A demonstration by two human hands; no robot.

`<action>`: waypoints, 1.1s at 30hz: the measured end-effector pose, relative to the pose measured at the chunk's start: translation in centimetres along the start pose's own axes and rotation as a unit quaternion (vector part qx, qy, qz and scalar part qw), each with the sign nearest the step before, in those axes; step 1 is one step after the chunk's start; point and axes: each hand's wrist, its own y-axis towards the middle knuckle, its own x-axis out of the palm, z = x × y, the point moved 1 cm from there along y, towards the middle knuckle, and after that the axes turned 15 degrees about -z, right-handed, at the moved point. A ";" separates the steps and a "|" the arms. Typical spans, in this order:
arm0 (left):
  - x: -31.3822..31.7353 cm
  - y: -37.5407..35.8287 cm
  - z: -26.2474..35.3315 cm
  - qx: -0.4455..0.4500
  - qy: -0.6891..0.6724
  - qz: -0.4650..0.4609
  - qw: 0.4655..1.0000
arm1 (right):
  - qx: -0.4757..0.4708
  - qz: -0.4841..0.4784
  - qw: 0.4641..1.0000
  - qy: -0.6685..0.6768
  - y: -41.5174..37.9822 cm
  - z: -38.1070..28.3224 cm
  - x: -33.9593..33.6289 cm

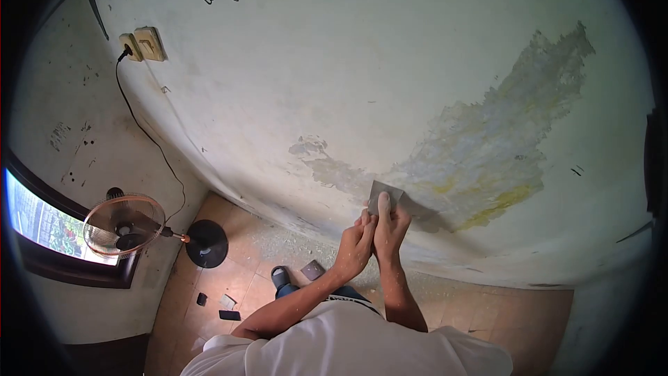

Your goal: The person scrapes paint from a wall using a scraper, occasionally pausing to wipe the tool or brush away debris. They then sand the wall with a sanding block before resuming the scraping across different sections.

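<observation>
My right hand (pixel 390 226) is closed on a flat grey scraper (pixel 385 190), its thumb lying along the blade. Close beside it, my left hand (pixel 358 240) has its fingers bent together at the scraper's lower left edge; whether they grip it or only touch it is hard to tell. The blade rests against the white wall (pixel 334 63), at the lower end of a large bare patch (pixel 487 132) with grey and yellow areas. A smaller peeled spot (pixel 308 145) lies up and to the left of the blade.
A standing fan (pixel 125 226) with a round black base (pixel 207 244) is at the left. Its cord runs up to a wall socket (pixel 129 47). Pale flakes, a dark square piece (pixel 313 269) and a black phone-like object (pixel 229 315) lie on the tiled floor (pixel 229 275).
</observation>
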 end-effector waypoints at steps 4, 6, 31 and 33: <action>-1.1 0.8 2.2 -0.113 -0.049 -0.035 0.992 | -0.030 -0.013 0.999 0.014 1.2 -2.3 0.9; -1.3 1.0 2.8 -0.076 -0.045 -0.034 0.995 | -0.040 -0.011 0.999 0.009 1.5 -2.2 1.0; -1.5 1.2 5.2 0.048 0.037 -0.024 0.998 | -0.049 0.028 0.997 0.060 1.1 -3.5 1.9; -1.7 1.7 6.1 0.018 0.031 -0.045 0.998 | -0.062 0.028 0.996 0.054 1.5 -5.0 2.1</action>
